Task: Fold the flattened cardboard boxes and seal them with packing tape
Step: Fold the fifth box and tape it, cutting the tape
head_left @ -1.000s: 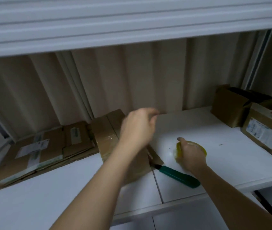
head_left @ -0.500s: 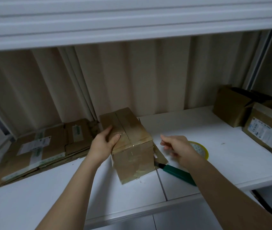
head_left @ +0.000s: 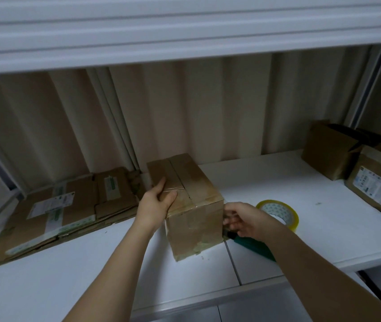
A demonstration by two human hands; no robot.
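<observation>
a folded brown box (head_left: 191, 205), its top seam taped, stands on the shelf (head_left: 68, 282); left hand (head_left: 155, 204) grips its top edge, right hand (head_left: 246, 220) rests relaxed against its side.

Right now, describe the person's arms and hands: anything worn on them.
Both forearms are bare up to the frame's edge, with no sleeves in view. The left hand and right hand wear no gloves; no watch, bracelet or ring is visible on the wrists or fingers.
</observation>
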